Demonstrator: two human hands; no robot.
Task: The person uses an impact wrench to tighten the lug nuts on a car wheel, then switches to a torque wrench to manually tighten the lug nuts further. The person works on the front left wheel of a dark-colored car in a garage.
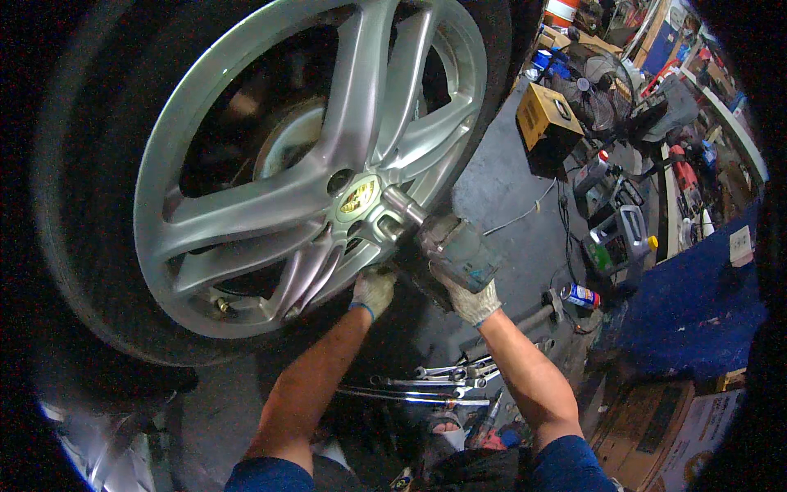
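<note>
Fingers of your right hand (474,299) are curled tight around the grip of the impact wrench (452,246). That hand wears a pale work glove. Your left hand (373,292), gloved too, is pressed up against the rim of the silver alloy wheel (246,238), just under the hub, with its fingers bent. You can't quite tell if they grab a spoke or only push on it.

Look at how the wrench points. Its long side runs up and to your left, from your right hand toward the middle of the wheel. The shiny socket (399,202) on its tip sits on a wheel nut just beside the gold centre cap (358,198). So the nut lies up and left of your right fingers, and up and a little right of your left ones. Your left hand is the nearer one.

Some long wrenches (434,381) lie on the grey floor (500,189) between your arms, near your knees.
</note>
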